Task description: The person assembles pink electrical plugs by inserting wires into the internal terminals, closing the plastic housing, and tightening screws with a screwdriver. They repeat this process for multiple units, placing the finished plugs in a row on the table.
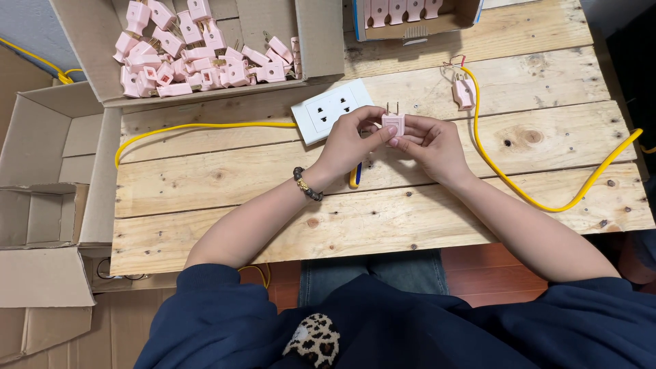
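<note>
- Sitting at the far left of the wooden desk (383,219), an open cardboard box (89,61) holds a loose heap of pink plugs (184,51).
- Another box (471,10) at the far edge, right of the first, holds a row of the same pink plugs standing side by side.
- An empty cardboard box (41,184) stands off the desk's left edge.
- The left hand (348,140) is curled, thumb and fingertips pinching the left side of a single pink plug (393,123).
- The right hand (434,143) is curled too, its fingers gripping the plug's right side.
- The plug is held between both hands above the middle of the desk, prongs pointing far, just right of a white socket plate (328,109).
- A yellow cable (519,191) loops right of the hands to another pink plug (464,91).
</note>
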